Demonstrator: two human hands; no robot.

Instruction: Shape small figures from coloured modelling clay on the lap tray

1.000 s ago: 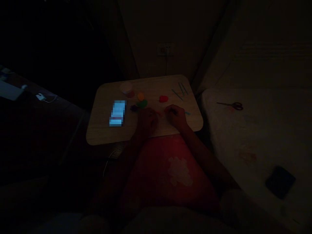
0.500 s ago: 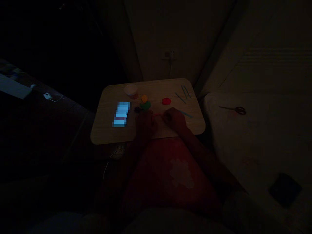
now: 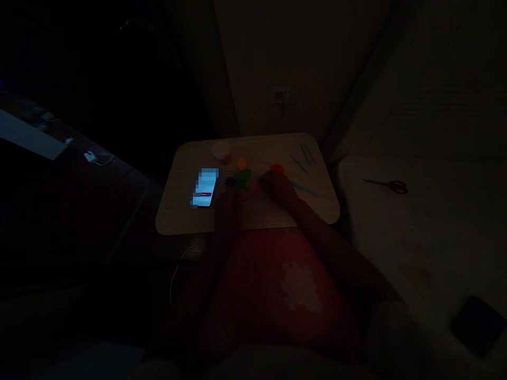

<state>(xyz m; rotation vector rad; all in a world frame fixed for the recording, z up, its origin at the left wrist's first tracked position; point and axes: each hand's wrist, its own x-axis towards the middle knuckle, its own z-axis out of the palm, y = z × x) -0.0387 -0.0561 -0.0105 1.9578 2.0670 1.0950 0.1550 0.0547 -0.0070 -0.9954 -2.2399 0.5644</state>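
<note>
In dim light, a thin pinkish-red strip [image 3: 249, 195], soft-looking like modelling clay, stretches between my two hands low over the small table. My left hand [image 3: 227, 206] is closed at its left end, the fingers mostly in shadow. At the strip's right end my right hand [image 3: 278, 189] is closed too, fingertips pinched together. Just beyond the strip lie a green lump [image 3: 243, 177] and a dark lump [image 3: 230, 181]. An orange lump [image 3: 241, 163] sits farther back, and a red lump [image 3: 277, 168] shows right behind my right hand.
A lit phone [image 3: 206, 187] lies on the left of the wooden table [image 3: 174, 216]. Behind it stands a pale tub [image 3: 220, 150]. Several thin blue-green sticks [image 3: 304, 189] lie at the right. Scissors [image 3: 392, 186] rest on the pale surface beside the table.
My hands have moved farther apart, the left one leftward and toward me, so more of the strip and the green lump shows. The whole view has shifted slightly.
</note>
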